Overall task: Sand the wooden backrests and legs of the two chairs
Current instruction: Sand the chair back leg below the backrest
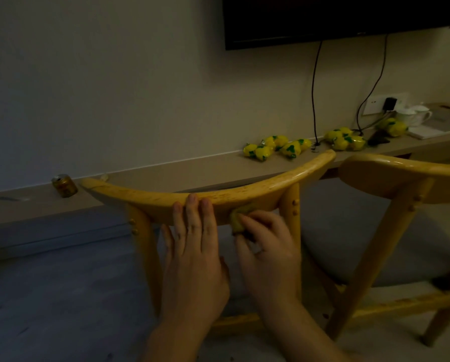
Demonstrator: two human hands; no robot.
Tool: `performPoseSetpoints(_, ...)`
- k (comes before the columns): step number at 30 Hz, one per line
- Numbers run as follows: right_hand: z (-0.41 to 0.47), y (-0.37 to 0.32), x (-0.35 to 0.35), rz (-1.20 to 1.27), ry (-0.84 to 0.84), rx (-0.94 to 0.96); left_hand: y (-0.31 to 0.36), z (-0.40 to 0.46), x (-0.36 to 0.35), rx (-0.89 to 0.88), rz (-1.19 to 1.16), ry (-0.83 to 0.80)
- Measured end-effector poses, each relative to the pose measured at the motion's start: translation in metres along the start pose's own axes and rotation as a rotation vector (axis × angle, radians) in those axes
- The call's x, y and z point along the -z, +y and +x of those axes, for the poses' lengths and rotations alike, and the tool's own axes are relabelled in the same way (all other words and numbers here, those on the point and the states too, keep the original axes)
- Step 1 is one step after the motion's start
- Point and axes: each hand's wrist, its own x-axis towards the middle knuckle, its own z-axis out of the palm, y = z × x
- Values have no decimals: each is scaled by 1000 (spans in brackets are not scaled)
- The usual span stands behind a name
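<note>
The near chair's curved wooden backrest (150,195) spans the middle of the view, with its legs (146,257) running down below. My left hand (195,257) lies flat against the backrest's front face, fingers straight and pointing up. Just to its right, my right hand (268,246) pinches a small yellowish piece of sandpaper (240,218) and holds it against the lower edge of the backrest. A second wooden chair (391,176) with a grey seat cushion (375,252) stands to the right.
A long grey ledge (166,171) runs along the wall behind the chairs. On it are several yellow wrapped packets (276,148), a small can (64,185), white cups (414,116) and cables from a wall socket (383,103). A dark screen (336,19) hangs above.
</note>
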Motion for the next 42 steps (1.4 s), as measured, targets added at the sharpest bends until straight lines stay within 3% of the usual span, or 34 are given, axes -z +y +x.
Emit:
performPoseSetpoints(2, 2, 1, 3, 0, -63, 47, -2, 0, 0, -1, 0, -3)
performPoseSetpoints(6, 19, 14, 29, -18, 119, -71, -2, -1, 6, 7, 15, -47)
performPoseSetpoints(12, 34, 53, 72, -167, 57, 260, 10, -3, 17, 22, -25, -68)
performPoseSetpoints(15, 40, 63, 73, -202, -42, 438, 27, 2, 21, -69, -46, -5)
performPoseSetpoints(20, 48, 80, 80, -164, 104, 416, 41, 18, 16, -126, -16, -19)
performPoseSetpoints(25, 38, 90, 64, -89, -120, 313, 41, 22, 12, -133, -17, 1)
performPoseSetpoints(29, 33, 105, 53, -178, -229, 558, 41, 24, 9, -123, -4, 29)
performPoseSetpoints(35, 26, 124, 68, -235, -355, 637, 43, 26, 5, -113, 18, 66)
performPoseSetpoints(42, 53, 107, 63, -196, -257, 663, 44, 24, 2, -93, 14, 95)
